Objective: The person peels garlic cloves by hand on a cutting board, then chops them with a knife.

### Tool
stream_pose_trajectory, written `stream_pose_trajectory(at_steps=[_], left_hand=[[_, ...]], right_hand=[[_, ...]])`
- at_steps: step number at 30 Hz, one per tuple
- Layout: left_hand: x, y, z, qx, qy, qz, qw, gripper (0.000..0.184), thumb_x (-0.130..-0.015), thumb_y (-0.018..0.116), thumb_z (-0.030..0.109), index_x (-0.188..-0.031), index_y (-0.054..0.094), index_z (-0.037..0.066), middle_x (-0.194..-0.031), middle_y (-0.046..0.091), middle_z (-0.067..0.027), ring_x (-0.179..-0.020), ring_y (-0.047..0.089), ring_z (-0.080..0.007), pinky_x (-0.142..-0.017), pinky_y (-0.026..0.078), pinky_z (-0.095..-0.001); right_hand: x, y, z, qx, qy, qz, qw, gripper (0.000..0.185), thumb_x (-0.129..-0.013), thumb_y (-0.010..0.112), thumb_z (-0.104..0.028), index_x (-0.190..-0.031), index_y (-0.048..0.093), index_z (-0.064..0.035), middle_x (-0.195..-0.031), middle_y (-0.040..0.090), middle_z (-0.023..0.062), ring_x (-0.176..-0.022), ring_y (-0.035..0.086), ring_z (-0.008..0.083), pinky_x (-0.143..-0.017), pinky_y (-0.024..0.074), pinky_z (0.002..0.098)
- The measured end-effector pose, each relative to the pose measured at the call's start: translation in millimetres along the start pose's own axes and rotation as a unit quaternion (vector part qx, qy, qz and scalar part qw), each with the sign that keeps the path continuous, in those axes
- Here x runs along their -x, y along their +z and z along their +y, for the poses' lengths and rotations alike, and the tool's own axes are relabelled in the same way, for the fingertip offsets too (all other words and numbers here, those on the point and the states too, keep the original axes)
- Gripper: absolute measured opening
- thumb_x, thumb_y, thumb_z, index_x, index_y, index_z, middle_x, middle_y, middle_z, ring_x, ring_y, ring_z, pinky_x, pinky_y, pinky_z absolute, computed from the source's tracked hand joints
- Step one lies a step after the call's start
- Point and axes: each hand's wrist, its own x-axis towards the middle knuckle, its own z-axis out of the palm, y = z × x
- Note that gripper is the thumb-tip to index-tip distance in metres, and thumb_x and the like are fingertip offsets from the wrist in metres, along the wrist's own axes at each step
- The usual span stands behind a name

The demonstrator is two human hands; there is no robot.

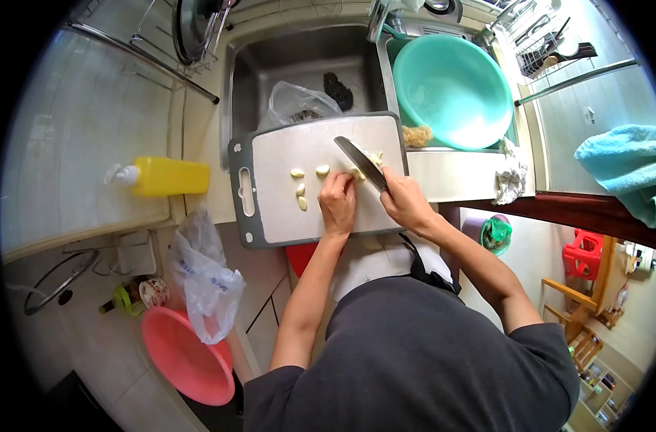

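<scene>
The right hand [407, 204] is closed around the knife's handle, just right of the left hand [338, 201], whose bent fingers pinch some garlic [357, 174] against the board [277, 216]. The knife [360, 160] lies beyond the right hand and ahead and right of the left, its blade right beside the garlic. Its tip points away from the person and to the left, the long axis slanting across the board. Four cloves [300, 189] lie left of the left hand; small pieces [377, 156] sit on the blade's right side. The board's far edge overlaps the sink [259, 65], where a clear bag [299, 101] lies. A green basin [450, 90] stands right of it.
</scene>
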Motion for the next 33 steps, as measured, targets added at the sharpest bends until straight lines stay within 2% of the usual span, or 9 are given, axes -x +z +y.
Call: stream_pose_trajectory(at_steps=[2, 9, 14, 21, 24, 27, 31, 33], left_hand=[[0.2, 1.0, 0.0, 0.005, 0.0, 0.008, 1.0, 0.009, -0.078, 0.063, -0.003, -0.087, 0.065, -0.002, -0.087, 0.065, -0.0142, -0.075, 0.063, -0.0331, -0.067, 0.05, -0.0393], [0.5, 1.0, -4.9, 0.0, 0.028, 0.016, 0.999, 0.01, -0.077, 0.063, -0.003, -0.086, 0.066, -0.002, -0.087, 0.065, -0.0142, -0.076, 0.063, -0.034, -0.067, 0.05, -0.0398], [-0.8, 2.2, -2.6, 0.02, -0.012, 0.001, 1.0, 0.009, -0.077, 0.061, -0.003, -0.085, 0.065, -0.002, -0.087, 0.065, -0.0146, -0.077, 0.063, -0.0342, -0.068, 0.05, -0.0406], [0.9, 1.1, -5.8, 0.008, 0.036, 0.011, 0.999, 0.009, -0.077, 0.06, -0.004, -0.084, 0.065, -0.002, -0.088, 0.064, -0.0152, -0.077, 0.062, -0.0346, -0.067, 0.05, -0.0411], [-4.9, 3.4, -2.5, 0.008, 0.044, 0.024, 0.999, 0.008, -0.077, 0.059, -0.003, -0.084, 0.064, -0.002, -0.087, 0.064, -0.0154, -0.077, 0.062, -0.0353, -0.067, 0.05, -0.0418], [-1.2, 1.8, -4.9, 0.01, 0.011, -0.005, 1.0, 0.009, -0.081, 0.06, -0.002, -0.089, 0.065, -0.003, -0.09, 0.064, -0.0156, -0.077, 0.063, -0.0325, -0.066, 0.05, -0.0374], [0.0, 2.4, -11.0, -0.011, 0.033, -0.012, 0.999, 0.011, -0.079, 0.061, -0.002, -0.089, 0.066, -0.001, -0.089, 0.065, -0.0149, -0.079, 0.063, -0.033, -0.068, 0.05, -0.0382], [-4.6, 0.2, -8.9, -0.029, 0.046, -0.012, 0.998, 0.012, -0.079, 0.061, -0.002, -0.089, 0.066, 0.0, -0.089, 0.065, -0.0144, -0.08, 0.063, -0.0327, -0.069, 0.049, -0.0384]], right_hand=[[0.7, 3.0, -0.3, 0.037, -0.036, 0.017, 0.999, 0.027, -0.079, 0.051, -0.002, -0.103, 0.043, 0.005, -0.078, 0.06, 0.0253, -0.077, 0.058, 0.0458, -0.069, 0.0447, 0.0534], [-8.3, 13.0, -1.4, 0.065, -0.038, 0.019, 0.997, 0.02, -0.079, 0.051, -0.002, -0.097, 0.043, 0.0034, -0.077, 0.059, 0.0259, -0.076, 0.058, 0.0458, -0.069, 0.0449, 0.0533], [-8.0, -2.1, -13.6, 0.045, -0.036, 0.01, 0.998, 0.015, -0.08, 0.05, -0.001, -0.092, 0.043, 0.0031, -0.077, 0.059, 0.0264, -0.075, 0.059, 0.0454, -0.067, 0.0456, 0.0527], [-11.9, 16.7, -6.1, 0.088, -0.004, -0.006, 0.996, 0.014, -0.079, 0.049, -0.001, -0.091, 0.042, 0.0031, -0.08, 0.058, 0.0268, -0.076, 0.058, 0.0462, -0.068, 0.0451, 0.0524], [-13.5, 3.5, -6.1, 0.057, -0.035, 0.005, 0.998, 0.014, -0.08, 0.049, -0.001, -0.092, 0.042, 0.0027, -0.081, 0.058, 0.0269, -0.078, 0.058, 0.0458, -0.069, 0.0449, 0.0528], [-8.0, -0.1, -16.5, 0.052, -0.016, -0.002, 0.998, 0.016, -0.079, 0.05, -0.001, -0.093, 0.042, 0.0028, -0.082, 0.059, 0.0266, -0.078, 0.058, 0.0458, -0.069, 0.0447, 0.0531], [-9.4, 12.5, -6.5, 0.062, -0.025, -0.015, 0.998, 0.018, -0.079, 0.05, -0.001, -0.094, 0.042, 0.0033, -0.08, 0.059, 0.0263, -0.078, 0.058, 0.0455, -0.069, 0.045, 0.0528], [-14.5, 16.9, -2.6, 0.071, -0.049, 0.018, 0.996, 0.019, -0.079, 0.05, -0.001, -0.096, 0.043, 0.0037, -0.079, 0.059, 0.0262, -0.078, 0.058, 0.0451, -0.069, 0.0453, 0.0526]])
